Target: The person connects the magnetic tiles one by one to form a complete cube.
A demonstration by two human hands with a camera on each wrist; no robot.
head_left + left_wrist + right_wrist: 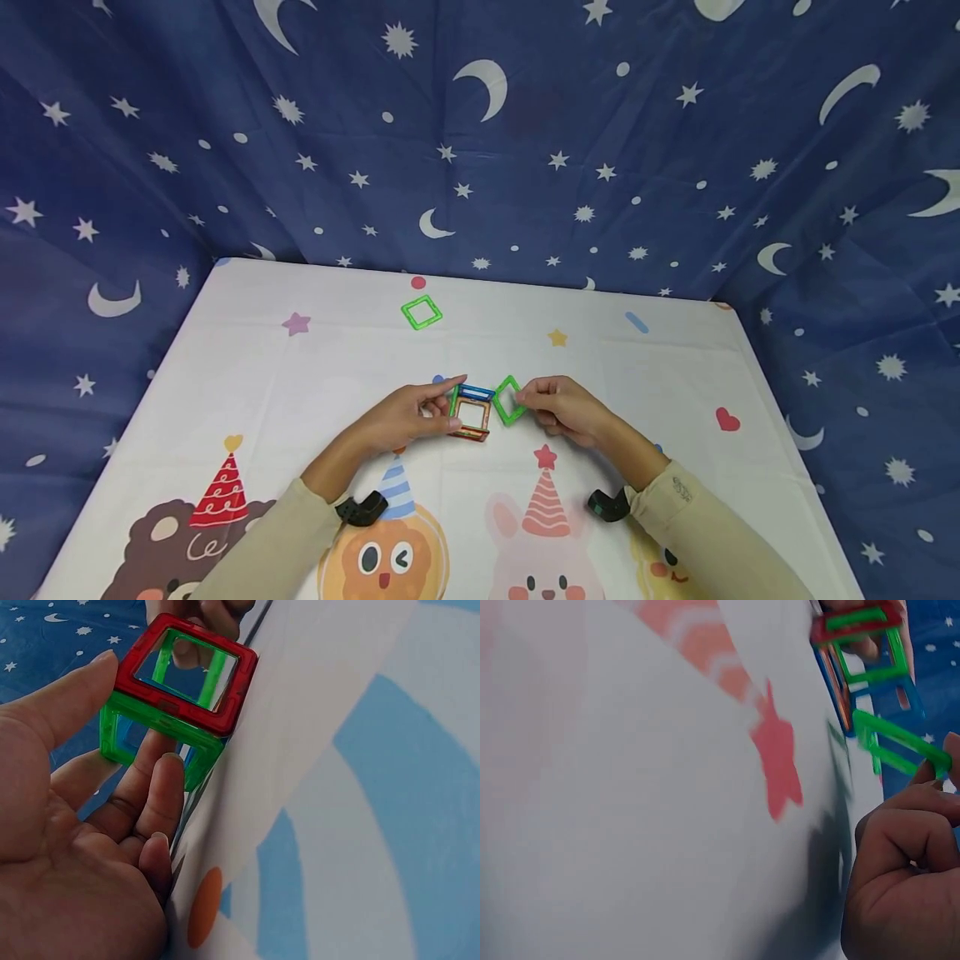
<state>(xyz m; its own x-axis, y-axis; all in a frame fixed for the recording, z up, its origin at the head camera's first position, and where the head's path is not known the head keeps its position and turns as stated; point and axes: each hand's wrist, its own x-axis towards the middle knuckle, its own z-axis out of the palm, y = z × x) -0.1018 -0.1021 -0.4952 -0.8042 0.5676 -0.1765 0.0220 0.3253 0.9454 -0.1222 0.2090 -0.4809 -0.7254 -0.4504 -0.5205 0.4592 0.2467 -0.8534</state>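
My left hand [405, 417] grips a small open box of square magnetic tiles [489, 415], thumb at its front edge and index finger stretched along the back. The left wrist view shows its red tile [176, 710] next to a green side tile [199, 761], with fingertips against the green one. Blue and orange tiles belong to it too. In my right hand [566, 407], a loose green square magnetic tile [900, 735] is pinched between thumb and fingers. It is tilted, close to the box's right side; whether they touch I cannot tell.
Another green square tile [409, 320] lies flat farther back on the table. The white tablecloth [637, 367] carries printed animals and shapes. A blue curtain [525, 225] with moons and stars stands behind the table and along both sides.
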